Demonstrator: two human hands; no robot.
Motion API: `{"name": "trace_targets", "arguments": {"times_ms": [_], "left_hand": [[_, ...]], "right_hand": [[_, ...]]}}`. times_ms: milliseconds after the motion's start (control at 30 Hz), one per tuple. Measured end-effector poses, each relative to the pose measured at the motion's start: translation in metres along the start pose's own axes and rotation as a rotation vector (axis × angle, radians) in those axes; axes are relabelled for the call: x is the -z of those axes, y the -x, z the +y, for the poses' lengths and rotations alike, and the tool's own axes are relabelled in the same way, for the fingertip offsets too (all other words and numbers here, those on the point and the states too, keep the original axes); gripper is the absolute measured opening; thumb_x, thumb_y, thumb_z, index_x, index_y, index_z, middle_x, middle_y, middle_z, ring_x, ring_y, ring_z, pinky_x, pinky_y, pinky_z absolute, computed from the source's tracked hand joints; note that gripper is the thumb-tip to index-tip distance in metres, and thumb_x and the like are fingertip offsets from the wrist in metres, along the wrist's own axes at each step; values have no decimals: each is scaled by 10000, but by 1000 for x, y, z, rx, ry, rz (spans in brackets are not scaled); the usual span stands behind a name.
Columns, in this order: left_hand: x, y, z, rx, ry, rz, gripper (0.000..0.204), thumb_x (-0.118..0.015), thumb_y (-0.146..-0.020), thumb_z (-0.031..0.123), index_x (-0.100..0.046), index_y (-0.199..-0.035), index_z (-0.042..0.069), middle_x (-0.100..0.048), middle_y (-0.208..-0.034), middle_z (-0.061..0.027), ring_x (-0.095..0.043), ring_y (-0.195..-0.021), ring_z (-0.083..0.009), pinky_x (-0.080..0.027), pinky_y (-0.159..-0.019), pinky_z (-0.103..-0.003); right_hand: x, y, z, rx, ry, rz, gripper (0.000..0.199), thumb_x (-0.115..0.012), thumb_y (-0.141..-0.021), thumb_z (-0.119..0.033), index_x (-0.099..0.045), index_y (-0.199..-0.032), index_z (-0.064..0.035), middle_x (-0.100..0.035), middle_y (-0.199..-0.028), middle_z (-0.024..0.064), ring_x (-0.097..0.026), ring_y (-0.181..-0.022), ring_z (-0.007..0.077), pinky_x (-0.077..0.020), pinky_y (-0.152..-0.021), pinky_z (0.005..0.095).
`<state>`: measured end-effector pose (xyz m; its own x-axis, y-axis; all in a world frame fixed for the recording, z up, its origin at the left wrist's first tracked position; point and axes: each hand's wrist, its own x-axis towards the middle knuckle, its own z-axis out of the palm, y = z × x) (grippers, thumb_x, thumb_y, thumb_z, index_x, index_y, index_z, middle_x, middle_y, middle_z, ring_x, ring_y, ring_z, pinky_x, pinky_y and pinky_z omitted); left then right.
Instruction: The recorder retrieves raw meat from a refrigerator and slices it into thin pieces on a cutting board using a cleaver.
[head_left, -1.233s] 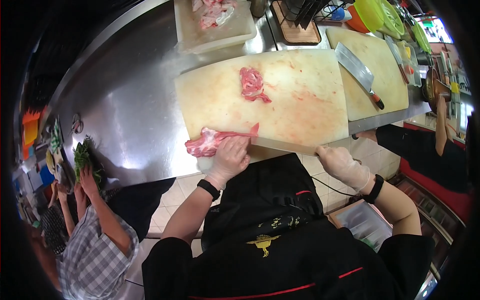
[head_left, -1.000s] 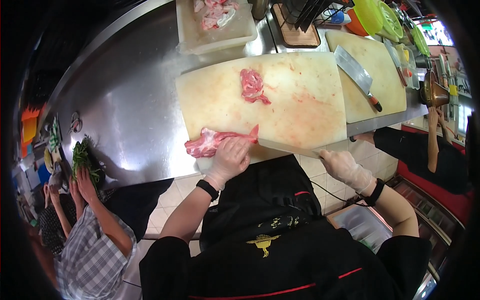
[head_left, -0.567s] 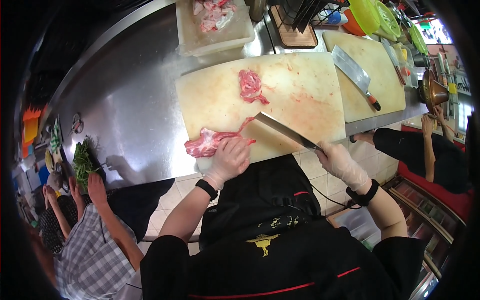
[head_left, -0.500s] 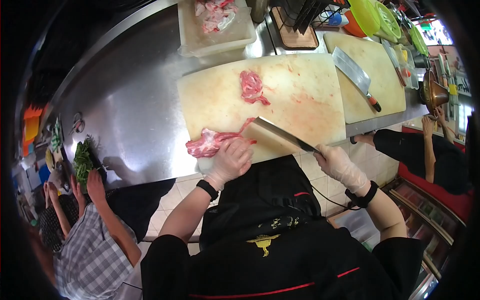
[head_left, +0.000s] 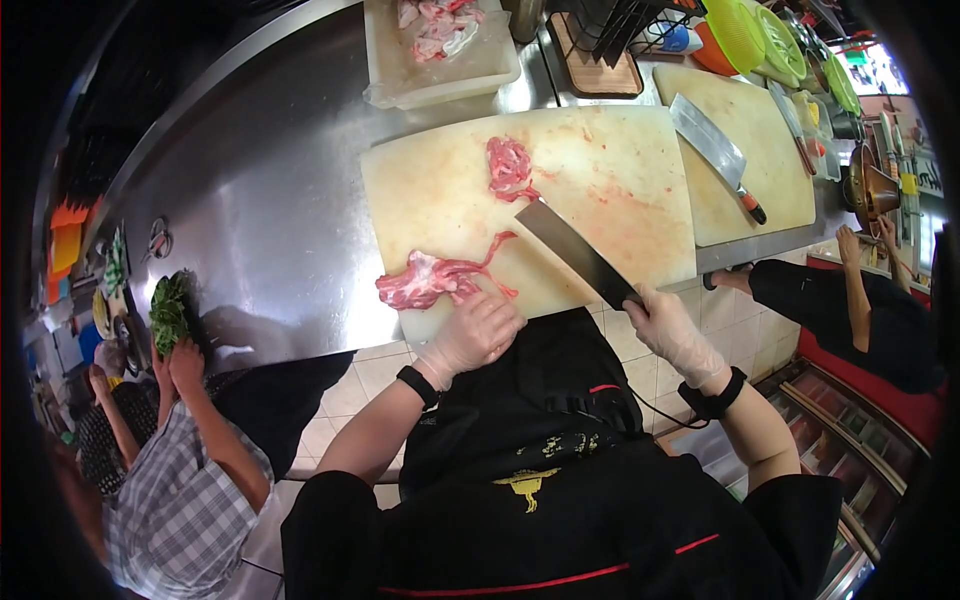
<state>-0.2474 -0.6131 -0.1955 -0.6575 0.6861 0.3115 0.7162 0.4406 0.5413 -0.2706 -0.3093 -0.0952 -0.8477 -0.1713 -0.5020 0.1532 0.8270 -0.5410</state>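
Note:
My right hand (head_left: pixel 675 335), in a clear glove, is closed round the handle of a cleaver (head_left: pixel 575 250). Its long blade is raised over the board and points up and to the left, its tip beside a small piece of raw meat (head_left: pixel 510 167). My left hand (head_left: pixel 472 335), gloved too, has its fingers curled on the near right part of a larger bony piece of raw meat (head_left: pixel 425 279). A thin strip of that meat sticks out to the right. Both pieces lie on a white cutting board (head_left: pixel 430 190), and my fingers hide part of the larger one.
A white tub (head_left: pixel 400 90) of meat scraps stands behind the board. On the right, a second cleaver (head_left: pixel 708 138) lies on another cutting board (head_left: pixel 775 195). To the left, a person's hands (head_left: pixel 180 365) hold leafy greens (head_left: pixel 172 312) on the steel counter (head_left: pixel 270 190).
The cleaver blade has turned up and away from the larger meat, showing its flat side. My left hand has slid slightly right and nearer me along the meat's edge.

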Motion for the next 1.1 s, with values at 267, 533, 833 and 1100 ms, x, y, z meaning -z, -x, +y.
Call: {"name": "trace_targets", "arguments": {"times_ms": [267, 533, 833, 1100], "left_hand": [[11, -6, -4, 88, -158, 30, 328, -689, -720, 137, -630, -1032, 55, -608, -1044, -69, -572, -970, -227, -432, -872, -385], [-10, 8, 3, 108, -145, 56, 235, -688, -736, 112, -622, -949, 40, -606, -1050, -120, -566, -1027, -298, -412, -963, -466], [-5, 2, 8, 138, -186, 11, 215, -644, -780, 105, -613, -973, 15, -609, -1046, -129, -564, -1019, -296, -410, -982, -449], [0, -12, 9, 189, -227, 67, 153, -628, -767, 86, -611, -906, 24, -573, -883, -93, -554, -878, -259, -437, -845, -399]], "right_hand": [[-19, 8, -12, 150, 153, -68, 135, -587, -883, -190, -583, -951, -73, -618, -720, 205, -604, -694, 420, -483, -624, 506], [-8, -2, 10, 401, 446, -93, 93, -557, -881, -157, -567, -927, -78, -619, -670, 140, -628, -618, 343, -489, -528, 452], [-4, -11, 7, 399, 530, -165, 98, -537, -864, -120, -554, -947, -70, -638, -746, 135, -643, -689, 332, -507, -575, 429], [23, 12, 41, 257, 592, -207, 83, -506, -881, -129, -549, -936, -83, -636, -730, 134, -637, -675, 345, -499, -589, 456]]}}
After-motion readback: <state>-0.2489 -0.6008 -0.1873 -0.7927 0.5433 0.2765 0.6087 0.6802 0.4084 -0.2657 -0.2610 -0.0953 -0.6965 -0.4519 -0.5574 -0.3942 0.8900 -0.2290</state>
